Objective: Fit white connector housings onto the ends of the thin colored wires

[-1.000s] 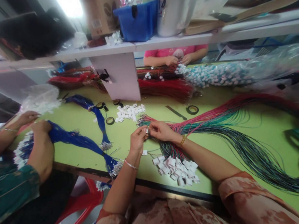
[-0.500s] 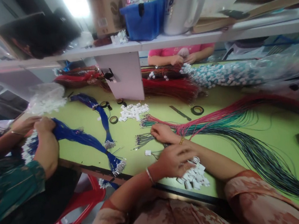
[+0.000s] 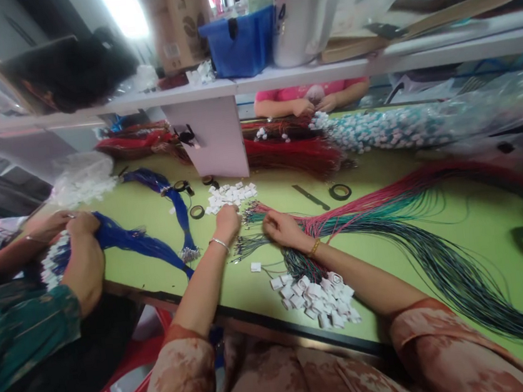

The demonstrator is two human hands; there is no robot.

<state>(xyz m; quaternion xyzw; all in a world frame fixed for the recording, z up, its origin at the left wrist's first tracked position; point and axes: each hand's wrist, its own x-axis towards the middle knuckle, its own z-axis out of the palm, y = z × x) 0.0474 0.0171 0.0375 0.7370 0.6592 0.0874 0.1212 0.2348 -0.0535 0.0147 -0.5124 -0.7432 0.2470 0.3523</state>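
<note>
My left hand (image 3: 228,223) reaches to the near edge of a pile of small white connector housings (image 3: 230,194). Its fingers are drawn together, and what is between them is hidden. Resting on the wire bundles is my right hand (image 3: 283,229), its fingers curled in; whatever they grip cannot be made out. Metal-tipped ends of black wires (image 3: 248,245) and of red wires (image 3: 258,208) stick out left of it. Below, several wires fitted with white housings (image 3: 318,299) lie at the table edge. A single white housing (image 3: 256,267) lies apart on its wire.
On my left, a co-worker's hands (image 3: 80,226) hold blue wires (image 3: 139,244). Tape rolls (image 3: 340,192) and a dark flat blade (image 3: 310,196) lie beyond the wires. A white divider (image 3: 212,135) and overhead shelf (image 3: 276,80) stand ahead. Another person (image 3: 311,97) sits opposite.
My left hand has moved from above the fitted white housings forward and left to the loose pile, uncovering the housings. My right hand stays on the wires. The view has shifted slightly.
</note>
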